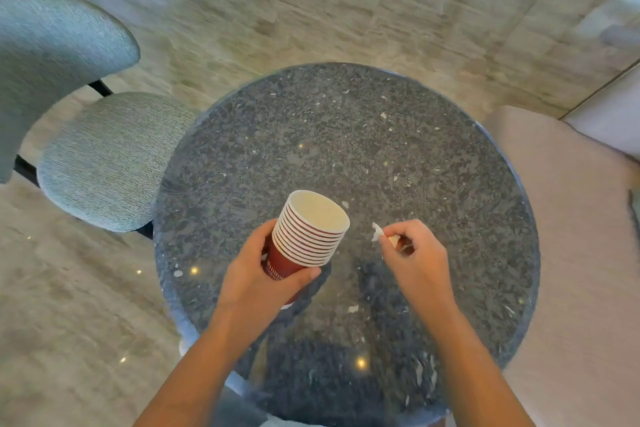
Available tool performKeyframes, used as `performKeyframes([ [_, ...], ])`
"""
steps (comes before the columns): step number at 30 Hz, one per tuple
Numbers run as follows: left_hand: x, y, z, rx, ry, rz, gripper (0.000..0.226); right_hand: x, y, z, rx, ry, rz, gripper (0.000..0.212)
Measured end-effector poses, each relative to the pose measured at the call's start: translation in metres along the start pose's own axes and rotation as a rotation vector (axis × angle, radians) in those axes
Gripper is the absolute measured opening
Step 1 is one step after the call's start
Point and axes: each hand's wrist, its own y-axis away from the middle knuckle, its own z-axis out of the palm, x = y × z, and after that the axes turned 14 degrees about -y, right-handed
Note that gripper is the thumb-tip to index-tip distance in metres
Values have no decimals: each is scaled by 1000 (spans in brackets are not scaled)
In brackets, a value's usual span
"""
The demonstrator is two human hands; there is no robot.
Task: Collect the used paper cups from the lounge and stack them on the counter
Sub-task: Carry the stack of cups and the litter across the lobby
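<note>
The nested cup stack point(304, 236) is gripped by the left hand point(256, 274) over the round table point(346, 135), while what seems a paper scrap point(376, 231) is pinched by the right hand point(415, 253); collecting appears finished here, so carrying to the counter is called for.

The scene is bright and evenly lit, with soft daylight tones. Small pinpoint glints of overhead lamps reflect on the polished round table point(346, 149), one near its front edge and others toward its left side, and a few more sparkle on the floor point(86, 322) left of the table. Soft dark shadows of the hands and arms fall on the table's near half. The floor beyond the table is smeared with motion blur, streaking outward. Wide-angle distortion bends the chair point(69, 97) left of the table and the edges.
</note>
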Motion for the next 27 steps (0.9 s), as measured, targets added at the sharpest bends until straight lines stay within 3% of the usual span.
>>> performKeyframes([
  [11,-52,6,-81,175,109,-104,72,-56,0,96,-173,34,-92,6],
  [18,-97,19,-173,388,164,-200,83,-104,7,198,-288,30,-208,9],
  [27,-185,41,-293,681,219,-379,58,-171,18,361,-518,-8,-374,9],
])
